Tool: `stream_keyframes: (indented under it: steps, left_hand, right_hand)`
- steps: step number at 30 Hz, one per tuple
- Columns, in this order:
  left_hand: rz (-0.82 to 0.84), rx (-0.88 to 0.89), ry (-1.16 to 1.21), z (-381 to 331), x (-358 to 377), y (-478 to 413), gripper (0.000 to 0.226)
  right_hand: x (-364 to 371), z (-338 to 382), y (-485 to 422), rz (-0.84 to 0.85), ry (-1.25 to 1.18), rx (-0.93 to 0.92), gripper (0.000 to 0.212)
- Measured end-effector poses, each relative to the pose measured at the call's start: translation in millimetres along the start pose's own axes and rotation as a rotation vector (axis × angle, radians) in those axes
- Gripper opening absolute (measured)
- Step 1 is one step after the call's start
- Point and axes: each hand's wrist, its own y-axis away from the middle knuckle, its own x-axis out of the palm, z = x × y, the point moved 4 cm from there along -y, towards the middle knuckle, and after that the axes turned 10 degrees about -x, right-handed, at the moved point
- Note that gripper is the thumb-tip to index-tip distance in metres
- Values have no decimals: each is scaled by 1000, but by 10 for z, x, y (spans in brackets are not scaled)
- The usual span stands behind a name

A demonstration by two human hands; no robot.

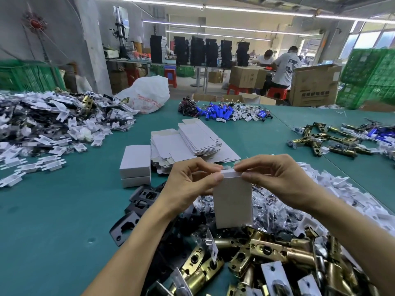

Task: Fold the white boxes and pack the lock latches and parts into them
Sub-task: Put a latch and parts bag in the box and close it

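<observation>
I hold a folded white box (233, 201) upright above the parts pile. My left hand (190, 184) pinches its top left corner and my right hand (275, 178) pinches its top right edge at the closing flap. Brass lock latches (267, 255) lie heaped right below the box. Black strike plates (136, 212) lie to the left of my left forearm. Two closed white boxes (135, 165) are stacked on the green table (53, 221), beside a stack of flat unfolded boxes (188, 144).
A heap of white plastic parts and bagged pieces (49, 127) covers the table's left. More brass latches (327, 139) lie at the right, blue batteries (218, 113) and a white plastic bag (147, 94) at the far edge. People sit at benches beyond, among cardboard cartons (314, 86).
</observation>
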Motion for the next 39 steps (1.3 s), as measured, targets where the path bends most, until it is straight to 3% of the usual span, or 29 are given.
stream_keyframes:
  steps: [5,14,17,22,24,26,29,31,34,36,39]
  left_hand:
    - [-9,100,-168,-4,15,-2,26]
    - [34,64,-260,44,84,6,13]
    - [37,4,-253,44,119,7,14]
    - [3,29,-227,-29,173,17,12]
    - [-33,51,-199,-92,150,20,24]
    - [-51,-1,-154,-122,95,-4,52]
    - [70,-168,-144,-109,65,8,70]
    - [198,-234,-157,-100,120,54,55]
    - [195,-260,-94,-135,160,82,39]
    - [156,-277,-70,-170,171,75,35]
    - [176,-302,-67,-204,178,70,17]
  right_hand:
    - [4,54,37,9,138,-93,24]
    - [69,0,104,96,200,47,24]
    - [104,2,100,132,132,85,26]
    - [95,8,84,36,-22,119,30]
    - [64,28,61,-17,-107,138,36]
    - [31,60,42,-63,-187,161,41]
    - [14,111,3,-168,-331,193,48]
    - [19,153,-40,-262,-399,205,49]
    - [32,188,-102,-337,-430,270,40]
    - [46,203,-125,-298,-416,329,26]
    - [62,188,-115,-242,-416,423,33]
